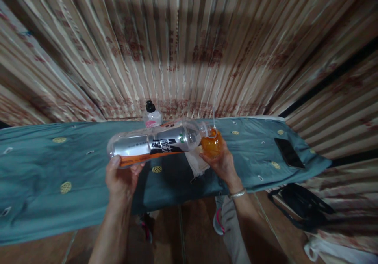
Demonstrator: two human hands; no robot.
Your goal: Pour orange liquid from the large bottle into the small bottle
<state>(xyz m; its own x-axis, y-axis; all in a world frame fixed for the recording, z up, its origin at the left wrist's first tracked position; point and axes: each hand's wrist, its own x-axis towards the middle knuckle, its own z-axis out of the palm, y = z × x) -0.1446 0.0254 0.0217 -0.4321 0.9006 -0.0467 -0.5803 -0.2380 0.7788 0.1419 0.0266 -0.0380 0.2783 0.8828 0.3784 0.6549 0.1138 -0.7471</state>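
Note:
My left hand [124,175] is closed round the base of a large clear plastic bottle [153,144], which lies almost level in the air. Orange liquid runs along the bottle's lower side, under a silver and black label. The bottle's neck points right and meets the mouth of a small rounded container [212,142] filled with orange liquid. Whether the two rims touch, I cannot tell. My right hand [223,161] grips that small container from below and the right side, wearing a bracelet at the wrist. A thin pale stick or straw rises by the container's mouth.
Behind the large bottle stands a white bottle with a black cap [152,114]. A pale cloth or paper [195,163] lies under my hands on the teal cover [88,165]. A black phone [288,153] lies to the right. Below it, a black bag [301,205] rests near the floor.

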